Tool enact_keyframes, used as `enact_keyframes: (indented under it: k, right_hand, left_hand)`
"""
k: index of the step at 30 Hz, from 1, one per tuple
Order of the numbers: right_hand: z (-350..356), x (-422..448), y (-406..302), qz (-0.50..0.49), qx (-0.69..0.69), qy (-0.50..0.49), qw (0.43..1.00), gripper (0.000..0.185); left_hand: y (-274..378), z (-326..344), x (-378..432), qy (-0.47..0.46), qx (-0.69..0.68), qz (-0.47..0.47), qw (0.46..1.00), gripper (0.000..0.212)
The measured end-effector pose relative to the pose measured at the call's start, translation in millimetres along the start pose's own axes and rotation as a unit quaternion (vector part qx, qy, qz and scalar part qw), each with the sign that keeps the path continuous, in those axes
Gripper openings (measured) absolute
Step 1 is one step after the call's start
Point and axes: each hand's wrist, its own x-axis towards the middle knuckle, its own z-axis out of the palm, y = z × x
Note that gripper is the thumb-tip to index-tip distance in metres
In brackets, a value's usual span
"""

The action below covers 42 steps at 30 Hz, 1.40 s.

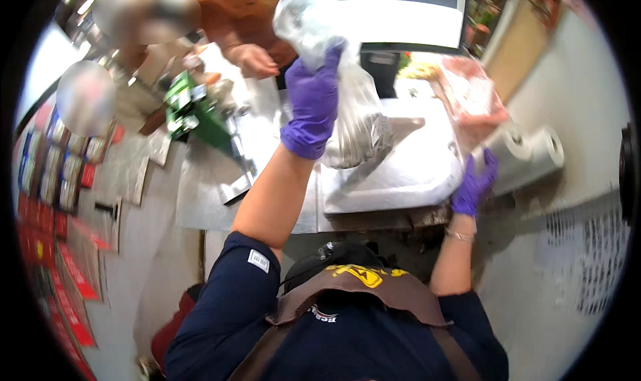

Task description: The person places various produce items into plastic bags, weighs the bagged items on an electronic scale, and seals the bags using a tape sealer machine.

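Observation:
My left hand (313, 100), in a purple glove, is raised and closed around the gathered neck of a clear plastic bag (353, 125). Greyish contents fill the bag's bottom, and a small white label is on its side. Beneath the bag lies a white tray-like surface (400, 190) on the metal counter. My right hand (474, 180), also in a purple glove, is at the tray's right edge beside rolls of clear plastic bags (511, 145). Its fingers are spread, and whether they touch the nearer roll is not plain.
Across the counter (210, 180) stands a person in orange, one bare hand (255, 60) near the bag. More people are at the upper left, by a green box (208, 120). A screen-like panel (395, 25) stands behind the tray. A pink package (473, 90) lies at the right, beside the wall.

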Motion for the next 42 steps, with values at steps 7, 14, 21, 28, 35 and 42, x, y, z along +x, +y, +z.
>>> enact_keyframes:
  k: [7,14,21,28,35,42]
  right_hand:
    - [-63.0,-25.5,21.7,0.110,0.132,-0.070,0.983,0.035]
    - [-60.9,-39.9,18.7,0.059,0.092,-0.098,0.989,0.036]
    - [-55.6,-50.5,-30.0,0.017,0.100,-0.118,0.988,0.039]
    - [-47.2,-59.8,-50.7,0.008,0.091,-0.118,0.989,0.035]
    - [-22.7,-60.5,-78.5,-0.012,0.130,-0.125,0.984,0.026]
    - [30.7,-82.5,-116.0,0.037,0.246,-0.178,0.952,0.010]
  left_hand:
    - [-1.9,-73.9,70.3,-0.023,0.184,0.115,0.976,0.012]
    - [-91.1,-168.3,95.5,0.075,0.380,0.043,0.921,0.026]
    - [-145.7,-190.6,79.9,0.187,0.397,-0.061,0.897,0.031]
    - [-167.9,-194.3,55.1,0.176,0.289,-0.103,0.936,0.050]
    - [-135.4,-297.3,-87.7,0.231,0.020,-0.344,0.910,0.033]
    - [-61.7,-415.1,-190.6,0.360,0.064,-0.385,0.847,0.028]
